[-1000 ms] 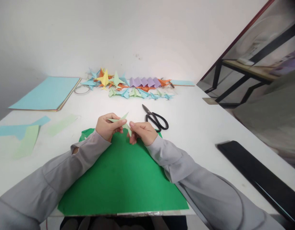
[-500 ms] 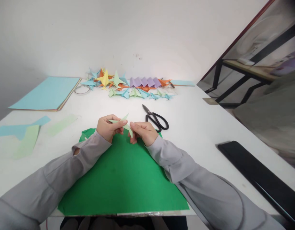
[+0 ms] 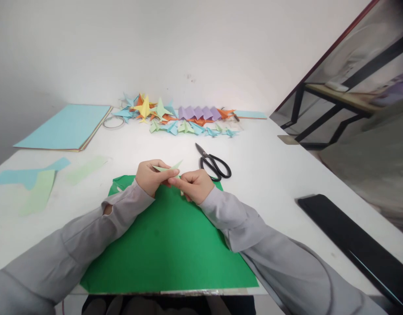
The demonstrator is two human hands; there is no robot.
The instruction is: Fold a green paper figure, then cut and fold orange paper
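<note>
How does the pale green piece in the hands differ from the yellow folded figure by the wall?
The pale green piece is pinched between left hand and right hand over the green sheet; the yellow figure lies among other folded figures. The pale green piece looks slim, flat; the yellow figure spreads several points. Both are folded paper.

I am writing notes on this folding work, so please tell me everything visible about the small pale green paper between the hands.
The pale green paper piece is small, thin and folded into a narrow shape with sharp points; one point sticks out to the upper right. It looks like craft paper. The left hand and the right hand both pinch it, above the far edge of the green sheet. Fingers hide its finer folds.
</note>
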